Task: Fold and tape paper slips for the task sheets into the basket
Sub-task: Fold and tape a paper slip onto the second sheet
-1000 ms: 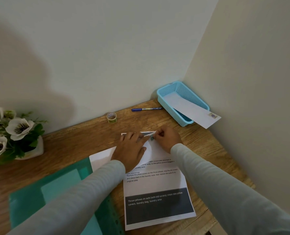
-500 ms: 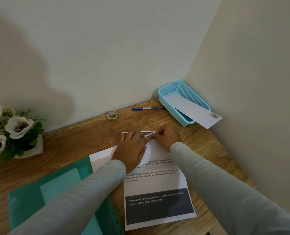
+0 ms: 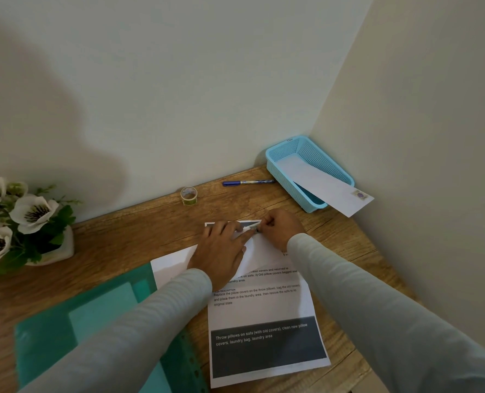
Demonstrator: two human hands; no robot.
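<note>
Two hands meet on a folded white paper slip [image 3: 261, 251] that lies slantwise across the top of a printed white task sheet [image 3: 264, 310] on the wooden bench [image 3: 139, 236]. The left hand [image 3: 221, 251] lies flat on the slip with its fingers straight, pressing it down, the index finger reaching toward the other hand. The right hand [image 3: 281, 229] is curled, its fingertips pinching the slip's upper edge, where a small greenish bit shows; it is too small to tell what it is.

Compared with a second ago, little differs: both hands sit on the same spot in the same postures, and the slip lies where it lay.

At the far right corner stands a light blue plastic mesh basket [image 3: 285, 181]. A long white folded slip [image 3: 320, 182] leans in it and juts over its near rim, unmoved. Near the basket lies a blue pen [image 3: 247, 182], and left of that stands a small roll of tape [image 3: 189, 195]. White artificial flowers [image 3: 28, 214] stand at the left edge, and a green plastic folder [image 3: 74, 330] lies under the left sleeve.
</note>
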